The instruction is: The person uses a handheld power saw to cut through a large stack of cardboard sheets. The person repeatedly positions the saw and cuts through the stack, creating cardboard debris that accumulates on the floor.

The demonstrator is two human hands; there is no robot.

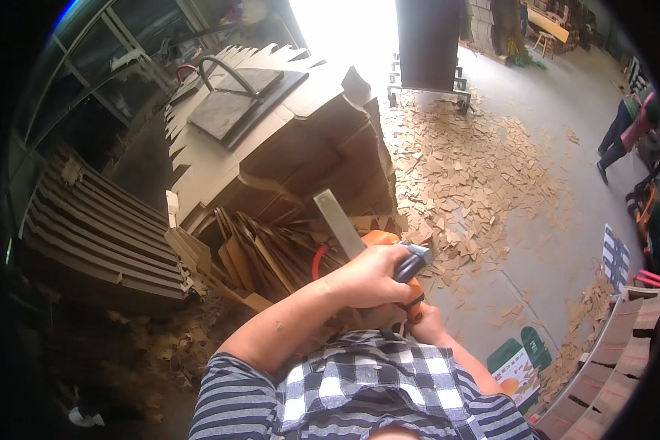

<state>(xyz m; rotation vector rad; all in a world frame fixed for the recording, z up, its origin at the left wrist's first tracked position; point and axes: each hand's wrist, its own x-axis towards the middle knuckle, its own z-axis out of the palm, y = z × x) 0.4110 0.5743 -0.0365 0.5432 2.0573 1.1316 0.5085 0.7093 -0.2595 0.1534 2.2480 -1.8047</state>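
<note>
In front of my chest is an orange power tool (381,237) with dark handle parts and a long, flat, pale bar (339,223); it looks like a chainsaw. The bar points up and to the left, toward a tall stack of cardboard sheets (323,158) with a torn, jagged side. My left hand (378,279) is closed around the dark upper handle. Lower and to the right, my right hand (428,325) wraps the orange rear part, its fingers partly hidden. Loose cardboard strips (260,253) lean below the stack, left of the bar.
Flat plates (231,110) with a curved handle weigh on the stack. Cardboard scraps (469,176) cover the floor ahead and right. Layered cardboard (103,227) stands left, another stack (609,367) lower right. A dark upright panel (427,44) stands ahead; a person (631,125) is far right.
</note>
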